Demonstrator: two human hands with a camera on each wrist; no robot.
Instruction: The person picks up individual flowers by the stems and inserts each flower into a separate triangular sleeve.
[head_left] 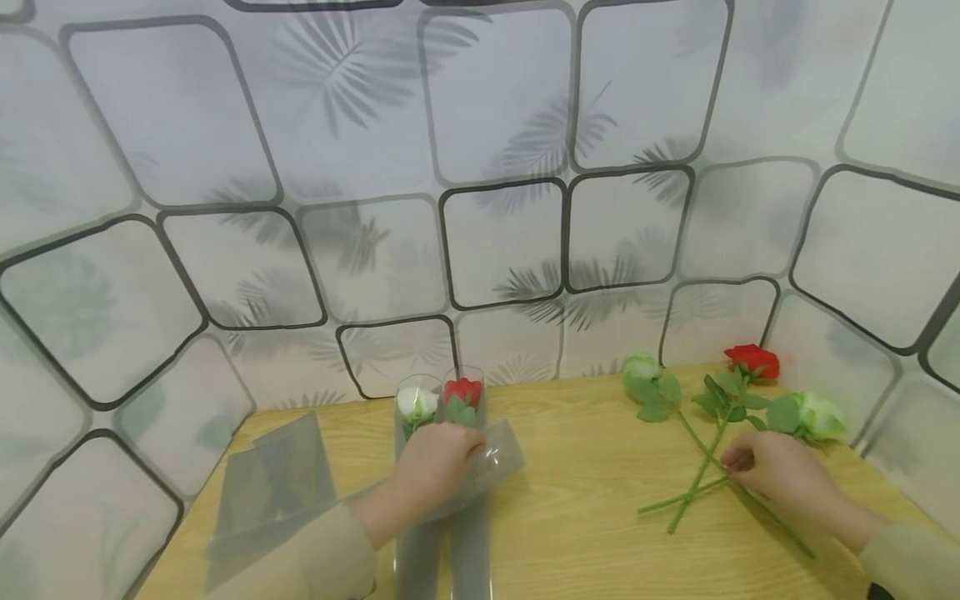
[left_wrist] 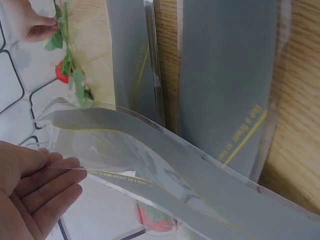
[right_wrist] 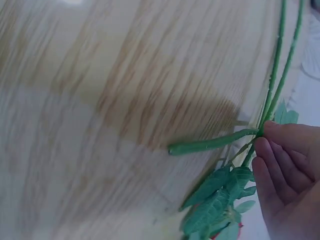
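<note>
My left hand (head_left: pixel 438 467) pinches the edge of a clear and grey flower sleeve (left_wrist: pixel 110 145) between thumb and fingertips, raised over the table. Beneath it lie two filled sleeves, one around a white rose (head_left: pixel 417 403), the other around a red rose (head_left: pixel 462 390). At the right, my right hand (head_left: pixel 783 479) pinches a green rose stem (right_wrist: pixel 215 145) between thumb and index finger, its cut end pointing away from the fingers. Stems cross at those fingertips, leading to a red rose (head_left: pixel 753 361) and two pale green-white roses, one left (head_left: pixel 641 367) and one right (head_left: pixel 821 416).
More grey sleeves (head_left: pixel 277 475) lie flat on the left of the wooden table (head_left: pixel 570 500), partly behind my left forearm. A patterned wall covering (head_left: pixel 502 242) rises along the table's back and both sides.
</note>
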